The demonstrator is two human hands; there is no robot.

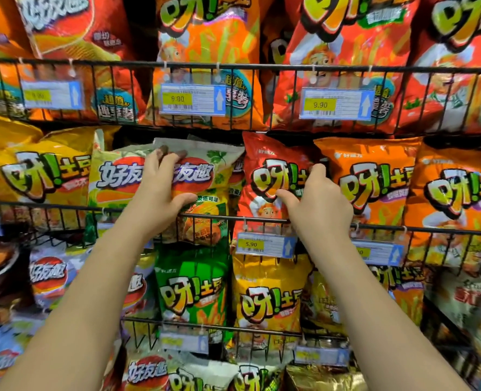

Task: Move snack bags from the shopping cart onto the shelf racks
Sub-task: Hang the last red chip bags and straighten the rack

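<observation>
Mid-frame, my left hand (160,193) grips a bag (205,170) standing in the middle rack (64,208); just right of it, my right hand (318,206) grips the neighbouring bag (267,176). An upper rack (261,66) runs across the frame's top, a lower rack (233,328) below centre.

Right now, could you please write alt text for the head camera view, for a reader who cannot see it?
Two bare hands reach into the middle wire rack: the left hand grips a pale snack bag by its top, the right hand pinches the red snack bag beside it. Orange, yellow and green bags fill the racks around, with price tags.
</observation>
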